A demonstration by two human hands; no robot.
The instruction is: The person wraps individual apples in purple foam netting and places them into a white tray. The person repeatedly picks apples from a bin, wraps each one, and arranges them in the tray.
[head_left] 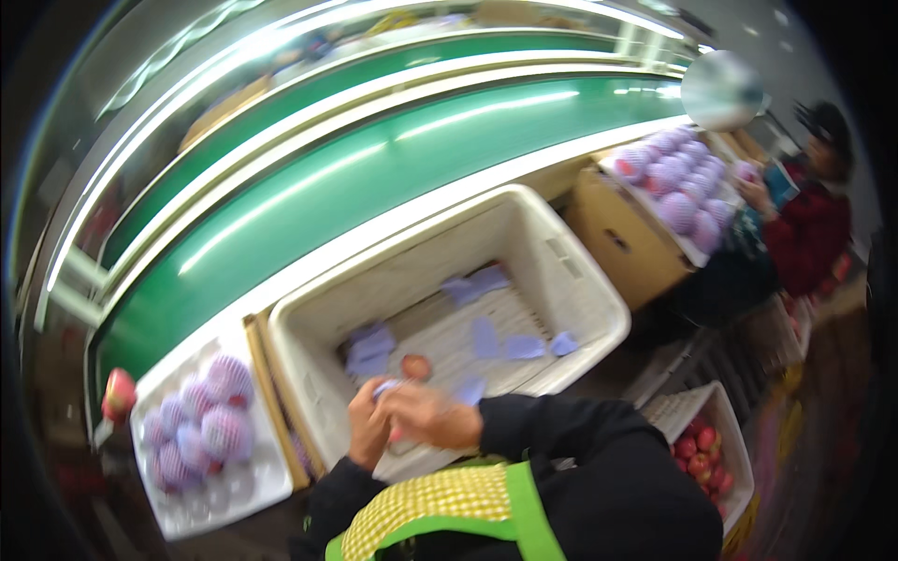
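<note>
Both of my hands meet over the near edge of a large white plastic crate [571,266]. My left hand [368,423] is closed around a small lavender foam net [384,388], of which only a bit shows. My right hand [436,417] reaches across against the left one; motion smears its fingers. A patch of red shows just below the hands, perhaps part of an apple; most of it is hidden. Inside the crate lie one apple [416,367] and several flattened lavender foam nets [522,348], some stacked in its near left corner.
On the left, a white moulded tray [257,481] carries several net-wrapped apples [226,432]; a bare apple [119,395] is beside it. A green conveyor [309,187] runs behind. At right are a carton [617,238] of wrapped apples, a crate of apples [700,453] and a co-worker [814,224].
</note>
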